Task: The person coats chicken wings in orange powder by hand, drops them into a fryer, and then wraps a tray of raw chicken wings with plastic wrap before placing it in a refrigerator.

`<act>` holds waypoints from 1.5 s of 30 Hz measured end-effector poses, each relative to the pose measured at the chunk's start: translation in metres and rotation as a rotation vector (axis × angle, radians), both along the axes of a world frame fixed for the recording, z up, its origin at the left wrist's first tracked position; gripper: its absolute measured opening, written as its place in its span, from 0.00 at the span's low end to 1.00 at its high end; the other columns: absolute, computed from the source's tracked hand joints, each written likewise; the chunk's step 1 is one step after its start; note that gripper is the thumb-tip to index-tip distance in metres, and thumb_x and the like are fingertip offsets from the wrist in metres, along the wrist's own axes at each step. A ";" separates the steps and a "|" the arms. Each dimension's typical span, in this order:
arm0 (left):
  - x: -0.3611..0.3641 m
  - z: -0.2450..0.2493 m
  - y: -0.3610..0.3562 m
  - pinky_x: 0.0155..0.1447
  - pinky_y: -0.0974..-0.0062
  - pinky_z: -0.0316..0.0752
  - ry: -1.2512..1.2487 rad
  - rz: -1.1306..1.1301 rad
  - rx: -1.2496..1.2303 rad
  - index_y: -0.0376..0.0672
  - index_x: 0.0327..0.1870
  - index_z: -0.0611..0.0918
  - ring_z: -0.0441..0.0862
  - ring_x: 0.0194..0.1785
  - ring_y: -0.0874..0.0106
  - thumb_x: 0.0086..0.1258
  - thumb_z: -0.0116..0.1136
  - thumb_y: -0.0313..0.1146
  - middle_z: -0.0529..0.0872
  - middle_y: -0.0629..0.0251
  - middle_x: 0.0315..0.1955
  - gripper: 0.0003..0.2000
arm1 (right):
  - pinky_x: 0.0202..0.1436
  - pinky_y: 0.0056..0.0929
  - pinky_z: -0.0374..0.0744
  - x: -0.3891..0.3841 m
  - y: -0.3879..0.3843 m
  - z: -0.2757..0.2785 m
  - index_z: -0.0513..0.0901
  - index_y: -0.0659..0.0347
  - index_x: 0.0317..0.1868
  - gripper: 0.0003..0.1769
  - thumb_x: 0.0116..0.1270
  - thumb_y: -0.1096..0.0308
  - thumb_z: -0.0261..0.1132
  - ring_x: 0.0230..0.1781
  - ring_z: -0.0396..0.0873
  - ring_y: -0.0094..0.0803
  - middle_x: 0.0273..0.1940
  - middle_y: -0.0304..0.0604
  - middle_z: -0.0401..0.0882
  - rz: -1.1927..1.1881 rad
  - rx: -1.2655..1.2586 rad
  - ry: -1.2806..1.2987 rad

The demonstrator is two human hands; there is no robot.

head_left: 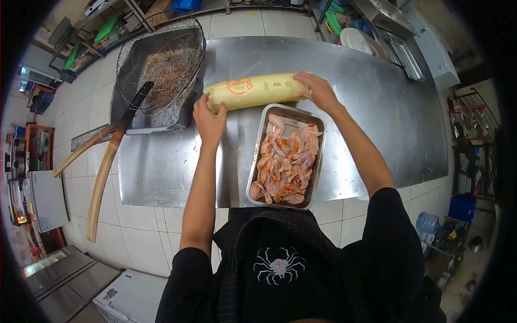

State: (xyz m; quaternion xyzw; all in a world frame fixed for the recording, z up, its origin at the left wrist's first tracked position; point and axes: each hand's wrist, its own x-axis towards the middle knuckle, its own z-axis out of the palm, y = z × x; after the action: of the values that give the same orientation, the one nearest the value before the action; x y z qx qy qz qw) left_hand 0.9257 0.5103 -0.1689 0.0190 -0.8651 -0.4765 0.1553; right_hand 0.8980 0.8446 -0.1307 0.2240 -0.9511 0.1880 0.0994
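A large pale yellow roll of cling film (pixel 258 91), printed in orange and green, lies across the steel table. My left hand (pixel 209 117) grips its left end, thumb on the near side. My right hand (pixel 319 92) is curled over the right end. Just in front of the roll, close to my body, sits a rectangular metal tray (pixel 252 171) that holds raw chicken pieces (pixel 287 164) with reddish seasoning on them. The tray's top is uncovered.
A dark grey bin (pixel 119 102) stands at the table's left with wire strainers (pixel 171 70) over it. Their long wooden handles (pixel 102 183) stick out past the table edge. A steel table (pixel 388 118) spans the middle. White plates (pixel 360 42) are beyond its back right edge.
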 end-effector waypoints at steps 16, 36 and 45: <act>-0.026 -0.035 0.039 0.53 0.68 0.72 -0.072 -0.236 0.260 0.39 0.61 0.69 0.80 0.49 0.61 0.62 0.53 0.25 0.83 0.53 0.41 0.23 | 0.48 0.29 0.75 0.153 0.002 -0.067 0.65 0.71 0.61 0.41 0.61 0.42 0.61 0.50 0.73 0.34 0.50 0.54 0.75 -0.973 -0.941 -0.695; -0.048 -0.019 0.042 0.45 0.72 0.75 -0.199 -0.252 0.166 0.38 0.61 0.71 0.82 0.37 0.69 0.62 0.58 0.30 0.84 0.58 0.34 0.25 | 0.50 0.35 0.69 -0.010 -0.040 0.006 0.79 0.55 0.34 0.05 0.56 0.70 0.58 0.45 0.75 0.32 0.39 0.38 0.76 0.151 0.411 0.354; -0.049 -0.019 0.039 0.45 0.71 0.75 -0.193 -0.247 0.161 0.39 0.61 0.72 0.82 0.37 0.67 0.60 0.59 0.31 0.85 0.57 0.33 0.25 | 0.47 0.32 0.69 -0.022 -0.049 0.009 0.78 0.55 0.29 0.04 0.56 0.72 0.56 0.41 0.76 0.30 0.33 0.37 0.77 0.247 0.598 0.260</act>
State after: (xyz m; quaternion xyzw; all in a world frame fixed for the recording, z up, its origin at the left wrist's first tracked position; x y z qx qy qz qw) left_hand 0.8765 0.5493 -0.1877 -0.0295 -0.8307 -0.5558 0.0097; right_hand 0.8764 0.7953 -0.1217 0.3788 -0.9091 -0.1183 0.1263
